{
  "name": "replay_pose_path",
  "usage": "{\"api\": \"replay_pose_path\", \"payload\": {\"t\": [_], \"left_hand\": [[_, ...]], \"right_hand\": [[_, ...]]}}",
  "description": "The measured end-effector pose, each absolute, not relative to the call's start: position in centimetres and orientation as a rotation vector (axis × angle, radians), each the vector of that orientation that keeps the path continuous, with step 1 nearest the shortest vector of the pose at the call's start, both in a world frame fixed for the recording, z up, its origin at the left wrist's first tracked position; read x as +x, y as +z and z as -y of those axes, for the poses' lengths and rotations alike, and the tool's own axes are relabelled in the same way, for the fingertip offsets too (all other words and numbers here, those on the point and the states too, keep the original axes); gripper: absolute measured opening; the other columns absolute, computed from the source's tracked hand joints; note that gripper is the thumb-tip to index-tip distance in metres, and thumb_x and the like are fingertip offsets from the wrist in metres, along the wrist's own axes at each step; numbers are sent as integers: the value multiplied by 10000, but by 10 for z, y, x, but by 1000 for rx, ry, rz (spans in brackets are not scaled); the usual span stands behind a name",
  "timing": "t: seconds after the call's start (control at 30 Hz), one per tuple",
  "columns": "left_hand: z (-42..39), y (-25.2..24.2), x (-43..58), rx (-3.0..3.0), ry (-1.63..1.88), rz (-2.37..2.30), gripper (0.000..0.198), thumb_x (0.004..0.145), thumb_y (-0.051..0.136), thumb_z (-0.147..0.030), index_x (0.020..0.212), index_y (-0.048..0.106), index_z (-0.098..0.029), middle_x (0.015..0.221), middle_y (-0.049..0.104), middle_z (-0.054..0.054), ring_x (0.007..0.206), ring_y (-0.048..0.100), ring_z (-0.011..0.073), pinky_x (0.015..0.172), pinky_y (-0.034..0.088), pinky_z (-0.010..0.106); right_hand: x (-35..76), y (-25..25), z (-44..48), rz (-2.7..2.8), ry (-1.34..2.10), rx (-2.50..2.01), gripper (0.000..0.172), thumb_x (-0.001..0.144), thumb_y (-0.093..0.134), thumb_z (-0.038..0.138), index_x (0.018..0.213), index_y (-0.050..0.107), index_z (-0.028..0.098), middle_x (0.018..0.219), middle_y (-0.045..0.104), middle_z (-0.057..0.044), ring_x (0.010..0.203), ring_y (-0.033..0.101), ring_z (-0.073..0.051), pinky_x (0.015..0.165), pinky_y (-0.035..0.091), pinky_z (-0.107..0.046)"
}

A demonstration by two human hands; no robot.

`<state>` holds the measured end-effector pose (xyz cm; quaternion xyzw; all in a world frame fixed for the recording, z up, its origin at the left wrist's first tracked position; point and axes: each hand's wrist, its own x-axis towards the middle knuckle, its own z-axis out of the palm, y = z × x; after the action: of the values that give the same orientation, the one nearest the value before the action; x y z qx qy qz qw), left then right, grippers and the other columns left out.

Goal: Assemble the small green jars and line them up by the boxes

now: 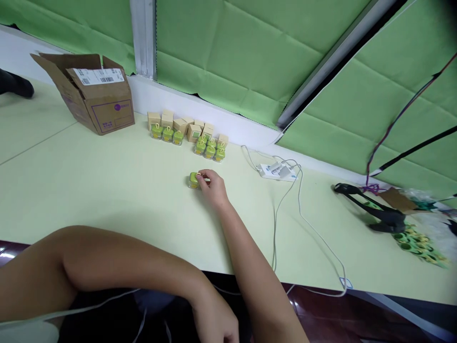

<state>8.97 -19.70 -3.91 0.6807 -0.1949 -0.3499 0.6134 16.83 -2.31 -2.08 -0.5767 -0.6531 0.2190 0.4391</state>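
My right hand [213, 186] reaches over the table with its thumb and fingers closed on a small clear jar with a green lid [193, 180]. The fingers cover the right side of the jar, which looks to be standing on the tabletop. My left hand [216, 314] hangs low, in front of the table's near edge, with its back towards me. Its fingers are mostly hidden or cut off by the bottom of the picture. Beyond the right hand stand several more green-lidded jars [210, 151] in two groups, with small brown cardboard boxes [181, 125] behind them.
An open carton [110, 109] stands at the back left. To the right lie a white power strip [276, 171] and its loose cables [302, 209]. A black clamp-like stand [385, 216] and a pile of green pieces [419, 245] are at the far right of the table [124, 190].
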Motion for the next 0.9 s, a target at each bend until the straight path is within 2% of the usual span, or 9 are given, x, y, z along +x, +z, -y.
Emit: {"api": "replay_pose_path", "payload": {"t": [0.13,0.17,0.23,0.3,0.33,0.4,0.5,0.63,0.9], "left_hand": [[174,-49,109,1286,-813,308,203,487,919,-167,606,756,-187,637,711,-47,582,703,176,580,601,266],[163,-45,108,1207,-824,289,239,484,934,-167,656,769,-191,657,719,-32,599,703,177,558,585,254],[134,-32,103,1126,-748,324,225,583,927,-211,768,800,-210,666,705,-19,554,618,119,441,449,175],[104,-19,99,1092,-722,333,153,646,915,-258,732,794,-218,605,652,-24,481,517,84,407,385,173],[90,-15,98,1108,-771,342,147,660,915,-284,715,795,-219,624,665,-11,502,536,91,411,389,176],[70,-13,100,1154,-939,390,188,739,868,-392,753,824,-209,658,680,22,532,570,113,432,430,204],[60,-25,109,1117,-890,414,192,768,841,-418,812,843,-231,695,684,21,618,634,138,558,549,240],[63,-48,122,1057,-901,405,205,722,877,-376,861,852,-227,759,721,20,710,693,144,658,602,238],[67,-73,140,1076,-856,461,236,692,891,-353,892,852,-234,872,780,35,807,754,191,706,653,297]], "right_hand": [[155,-21,15,1603,440,-1449,244,972,538,403,996,709,232,1089,700,-86,966,668,-205,794,593,-327],[151,-20,8,1618,411,-1462,238,976,536,388,992,715,231,1088,699,-88,962,666,-206,795,589,-327],[140,-15,-13,1691,356,-1494,210,973,557,351,996,726,227,1091,699,-87,922,665,-200,827,573,-332],[128,-7,-40,1801,298,-1529,190,971,577,317,993,737,217,1062,695,-76,852,655,-182,876,544,-339],[122,-2,-56,1862,260,-1549,190,975,576,305,981,741,211,1031,690,-72,837,646,-181,887,529,-340],[109,7,-86,1966,185,-1582,191,979,568,266,961,745,200,975,687,-71,884,636,-201,892,503,-339],[94,17,-122,2051,143,-1631,190,979,560,237,963,744,188,968,696,-81,933,628,-235,878,485,-351],[87,21,-146,2056,109,-1665,181,965,560,209,960,738,180,976,692,-91,961,625,-252,883,479,-362],[105,15,-159,2067,45,-1616,187,933,560,204,900,743,179,927,691,-80,881,616,-231,867,485,-361]]}}
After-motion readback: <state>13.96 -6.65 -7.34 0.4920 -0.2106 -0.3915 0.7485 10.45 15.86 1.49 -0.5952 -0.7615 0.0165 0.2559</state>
